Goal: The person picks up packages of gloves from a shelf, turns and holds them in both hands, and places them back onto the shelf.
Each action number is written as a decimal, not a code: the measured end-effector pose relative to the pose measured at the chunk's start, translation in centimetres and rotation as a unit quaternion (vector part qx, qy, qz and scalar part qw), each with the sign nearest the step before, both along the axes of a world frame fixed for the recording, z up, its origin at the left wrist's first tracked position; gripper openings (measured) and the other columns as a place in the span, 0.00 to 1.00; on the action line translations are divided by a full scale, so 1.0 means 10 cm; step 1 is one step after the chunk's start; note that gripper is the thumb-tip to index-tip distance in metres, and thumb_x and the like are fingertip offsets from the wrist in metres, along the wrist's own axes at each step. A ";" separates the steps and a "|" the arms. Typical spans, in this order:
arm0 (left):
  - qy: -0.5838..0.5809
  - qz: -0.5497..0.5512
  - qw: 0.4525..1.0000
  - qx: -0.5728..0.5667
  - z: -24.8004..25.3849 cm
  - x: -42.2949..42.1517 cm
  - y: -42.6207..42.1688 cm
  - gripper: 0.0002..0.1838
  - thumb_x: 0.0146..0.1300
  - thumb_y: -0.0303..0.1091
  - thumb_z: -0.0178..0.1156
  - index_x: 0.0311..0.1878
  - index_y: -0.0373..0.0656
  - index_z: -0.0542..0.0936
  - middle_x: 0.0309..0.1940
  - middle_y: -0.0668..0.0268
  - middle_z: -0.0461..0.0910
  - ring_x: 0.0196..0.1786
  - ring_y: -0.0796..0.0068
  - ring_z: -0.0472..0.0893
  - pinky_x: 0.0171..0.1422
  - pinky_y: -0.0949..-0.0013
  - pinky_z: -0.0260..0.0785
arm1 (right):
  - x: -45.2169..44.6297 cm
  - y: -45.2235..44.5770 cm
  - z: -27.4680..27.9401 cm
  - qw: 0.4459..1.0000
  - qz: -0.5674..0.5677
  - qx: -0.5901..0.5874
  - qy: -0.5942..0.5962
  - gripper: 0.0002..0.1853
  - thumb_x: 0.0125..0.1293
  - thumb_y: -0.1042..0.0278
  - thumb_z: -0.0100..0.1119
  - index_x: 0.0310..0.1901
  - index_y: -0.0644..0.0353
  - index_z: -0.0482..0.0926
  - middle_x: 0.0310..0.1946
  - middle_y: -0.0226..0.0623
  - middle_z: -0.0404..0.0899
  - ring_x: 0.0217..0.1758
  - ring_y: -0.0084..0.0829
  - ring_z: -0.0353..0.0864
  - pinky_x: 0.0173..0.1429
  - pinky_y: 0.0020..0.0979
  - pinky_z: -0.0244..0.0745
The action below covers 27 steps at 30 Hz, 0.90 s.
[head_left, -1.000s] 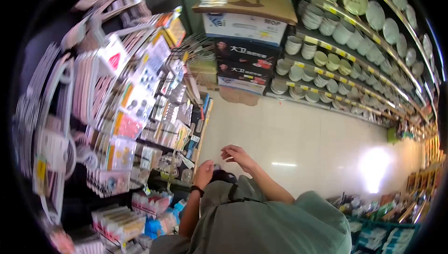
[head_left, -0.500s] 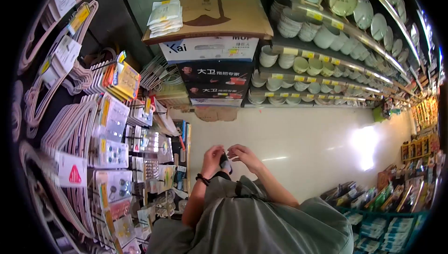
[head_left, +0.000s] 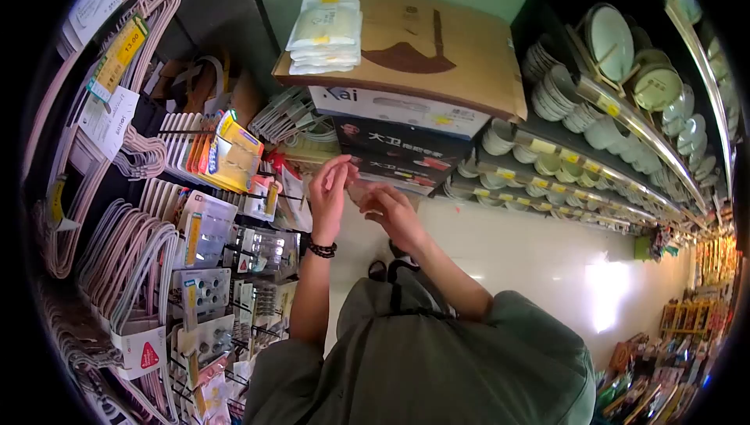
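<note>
Both hands are raised in front of my body, close together, before the stacked boxes. My left hand (head_left: 329, 200) points upward with its fingers extended and slightly parted, a dark beaded bracelet (head_left: 322, 249) on the wrist. Just right of it, my right hand (head_left: 393, 214) has loosely curved fingers that are apart. Nothing shows in either hand. Beyond them stand black boxes (head_left: 398, 144) under a white box and a brown cardboard box (head_left: 484, 58), on which lies a pile of white packets (head_left: 324, 33).
Hangers (head_left: 129, 261) and hanging blister packs (head_left: 207, 292) crowd the left side. Shelves on the right hold bowls (head_left: 555, 93) and plates (head_left: 611, 42). A tiled floor (head_left: 531, 269) lies between, and more goods (head_left: 652, 382) stand at the lower right.
Both hands have risen and moved forward, the left now pointing upward. The boxes and hangers appear nearer, and both feet have shifted in view.
</note>
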<state>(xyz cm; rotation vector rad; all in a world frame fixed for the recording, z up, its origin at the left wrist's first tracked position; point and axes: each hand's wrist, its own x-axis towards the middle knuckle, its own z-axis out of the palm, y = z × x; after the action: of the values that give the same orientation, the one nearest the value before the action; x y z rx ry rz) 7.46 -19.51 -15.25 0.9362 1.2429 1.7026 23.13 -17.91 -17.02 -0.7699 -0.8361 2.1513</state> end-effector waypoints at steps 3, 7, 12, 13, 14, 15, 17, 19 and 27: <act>0.032 0.041 0.998 0.033 0.28 -0.18 0.32 0.10 0.73 0.30 0.54 0.52 0.37 0.79 0.40 0.66 0.82 0.44 0.80 0.80 0.50 0.76 0.70 | -0.30 0.45 0.20 0.996 0.015 -0.002 0.093 0.09 0.77 0.63 0.46 0.51 0.54 0.72 0.40 0.31 0.79 0.44 0.26 0.79 0.51 0.31 0.72; 0.176 0.170 0.966 0.081 0.47 -0.47 0.85 0.10 0.69 0.28 0.58 0.50 0.37 0.80 0.44 0.65 0.83 0.47 0.77 0.79 0.52 0.73 0.70 | -0.60 1.09 0.46 0.991 0.011 0.006 0.136 0.15 0.75 0.68 0.46 0.60 0.58 0.68 0.44 0.37 0.78 0.44 0.29 0.78 0.49 0.31 0.73; 0.271 0.315 0.908 0.057 0.70 -0.90 1.63 0.11 0.67 0.32 0.61 0.50 0.38 0.80 0.45 0.63 0.80 0.49 0.71 0.77 0.53 0.68 0.67 | -0.76 1.82 0.79 0.987 -0.063 0.124 0.082 0.36 0.71 0.74 0.48 0.76 0.60 0.43 0.45 0.44 0.78 0.41 0.30 0.80 0.49 0.32 0.74; 0.265 0.334 0.903 0.051 0.72 -0.97 1.79 0.13 0.67 0.33 0.62 0.51 0.38 0.79 0.45 0.63 0.80 0.49 0.70 0.76 0.53 0.68 0.67 | -0.78 1.96 0.81 0.986 -0.051 0.143 0.073 0.36 0.71 0.75 0.48 0.76 0.62 0.44 0.43 0.43 0.79 0.40 0.29 0.79 0.48 0.31 0.74; 0.252 0.338 0.907 0.011 0.74 -1.03 1.91 0.18 0.66 0.35 0.63 0.56 0.37 0.77 0.45 0.63 0.79 0.49 0.73 0.75 0.53 0.68 0.66 | -0.80 2.10 0.82 0.984 -0.038 0.161 0.063 0.35 0.70 0.76 0.48 0.75 0.64 0.44 0.40 0.42 0.79 0.39 0.27 0.79 0.47 0.30 0.74; 0.208 0.322 0.923 -0.014 0.74 -1.06 1.99 0.19 0.66 0.35 0.63 0.56 0.37 0.77 0.45 0.63 0.79 0.48 0.74 0.75 0.52 0.69 0.67 | -0.83 2.22 0.84 0.982 -0.024 0.179 0.055 0.35 0.70 0.76 0.48 0.75 0.66 0.44 0.38 0.41 0.79 0.37 0.25 0.78 0.45 0.29 0.74; 0.120 0.289 0.948 -0.061 0.83 -1.10 2.15 0.20 0.66 0.36 0.64 0.58 0.36 0.77 0.46 0.64 0.78 0.47 0.77 0.75 0.50 0.71 0.67 | -0.91 2.38 0.85 0.985 0.000 0.166 0.036 0.34 0.70 0.77 0.47 0.73 0.71 0.45 0.32 0.40 0.78 0.33 0.25 0.76 0.42 0.27 0.73; 0.178 0.302 0.936 -0.039 0.64 -1.27 2.27 0.18 0.66 0.32 0.63 0.57 0.36 0.79 0.41 0.67 0.79 0.40 0.82 0.74 0.45 0.76 0.67 | -0.96 2.49 0.82 0.988 0.023 0.152 0.033 0.33 0.70 0.77 0.46 0.73 0.71 0.45 0.32 0.40 0.77 0.32 0.25 0.75 0.40 0.27 0.73; 0.222 0.320 0.921 0.013 1.11 -0.91 2.36 0.12 0.65 0.18 0.57 0.51 0.34 0.81 0.44 0.67 0.81 0.43 0.82 0.76 0.50 0.79 0.68 | -0.82 2.79 0.97 0.994 0.081 0.018 0.064 0.20 0.74 0.72 0.47 0.64 0.61 0.59 0.31 0.36 0.76 0.28 0.23 0.74 0.26 0.23 0.65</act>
<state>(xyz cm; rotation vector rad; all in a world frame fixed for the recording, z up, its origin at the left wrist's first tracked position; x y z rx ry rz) -1.67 4.10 -4.14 1.0369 1.9984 2.0646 14.93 10.03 -7.36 -0.5546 -0.8944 2.2949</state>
